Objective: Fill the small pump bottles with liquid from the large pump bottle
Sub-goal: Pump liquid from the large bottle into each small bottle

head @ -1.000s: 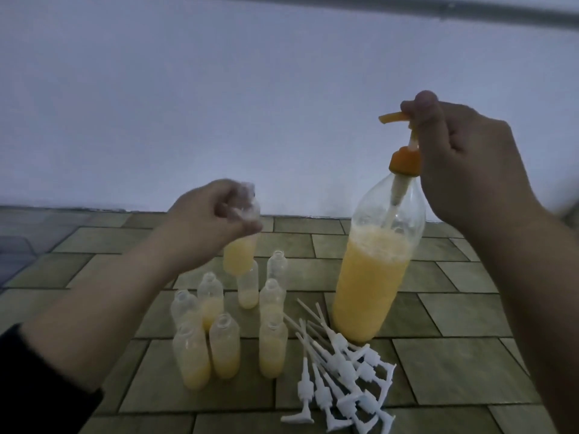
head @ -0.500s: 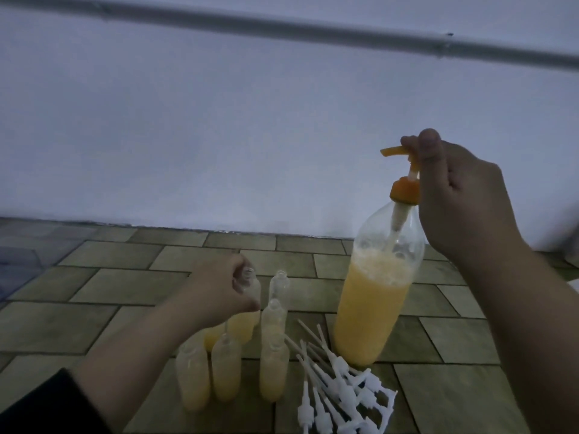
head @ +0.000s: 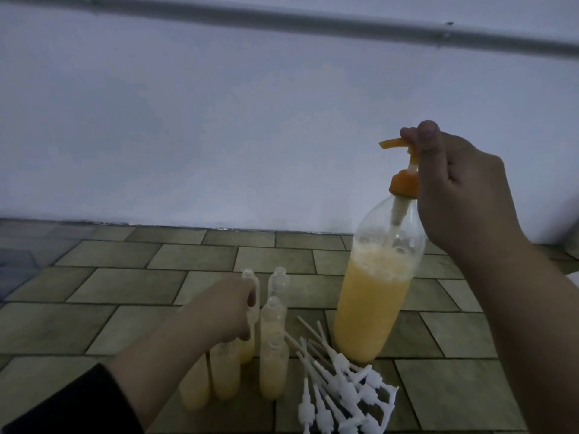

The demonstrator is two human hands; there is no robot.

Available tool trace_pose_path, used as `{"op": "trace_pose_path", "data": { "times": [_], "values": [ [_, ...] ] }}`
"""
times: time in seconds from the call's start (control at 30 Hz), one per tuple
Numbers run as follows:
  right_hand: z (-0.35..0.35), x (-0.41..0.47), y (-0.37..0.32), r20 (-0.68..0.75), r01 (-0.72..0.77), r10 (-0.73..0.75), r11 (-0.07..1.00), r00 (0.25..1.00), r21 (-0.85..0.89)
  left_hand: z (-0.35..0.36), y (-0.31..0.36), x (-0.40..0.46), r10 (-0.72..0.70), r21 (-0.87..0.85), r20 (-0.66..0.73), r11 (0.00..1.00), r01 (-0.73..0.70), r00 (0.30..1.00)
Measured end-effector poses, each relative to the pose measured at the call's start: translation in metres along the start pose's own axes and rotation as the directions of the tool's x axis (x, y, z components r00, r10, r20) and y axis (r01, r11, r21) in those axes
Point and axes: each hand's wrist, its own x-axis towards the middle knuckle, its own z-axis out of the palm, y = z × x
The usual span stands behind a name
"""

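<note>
The large clear bottle (head: 372,302), over half full of orange liquid, stands on the tiled floor. My right hand (head: 463,189) grips its orange pump head (head: 404,166) from the right, thumb on top of the nozzle. My left hand (head: 225,308) holds a small open bottle (head: 252,311), partly filled, low among the cluster of several small capless bottles (head: 272,368). Most of these hold orange liquid; the rear one (head: 278,281) looks empty.
A heap of white pump tops (head: 341,389) with long dip tubes lies in front of the large bottle. A pale wall (head: 219,120) rises behind the floor, with a pipe (head: 282,21) running across its top.
My left hand has brought the small filled bottle down from near the nozzle into the cluster on the floor. The right hand stays on the pump head. The camera tilted upward.
</note>
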Motion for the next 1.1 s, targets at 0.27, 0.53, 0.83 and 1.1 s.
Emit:
{"op": "trace_pose_path", "data": {
  "times": [0.27,0.53,0.83,1.1],
  "values": [
    [0.002,0.001,0.002,-0.006,0.010,-0.010,1.000,1.000,-0.007,-0.021,-0.013,0.001,0.014,-0.174,-0.241,0.983,-0.057,0.970],
    [0.002,0.003,0.006,0.002,0.029,-0.029,0.999,1.000,-0.015,-0.037,-0.019,0.051,-0.035,-0.054,0.135,0.998,0.042,0.990],
    [0.001,0.004,0.010,-0.002,0.056,-0.056,0.998,0.998,-0.033,-0.015,-0.008,0.074,-0.025,0.018,0.066,1.000,0.024,0.998],
    [-0.016,0.017,0.013,0.198,0.140,-0.113,0.982,0.974,-0.126,-0.080,-0.021,0.027,0.025,-0.285,-0.372,0.948,-0.140,0.928]
  ]
}}
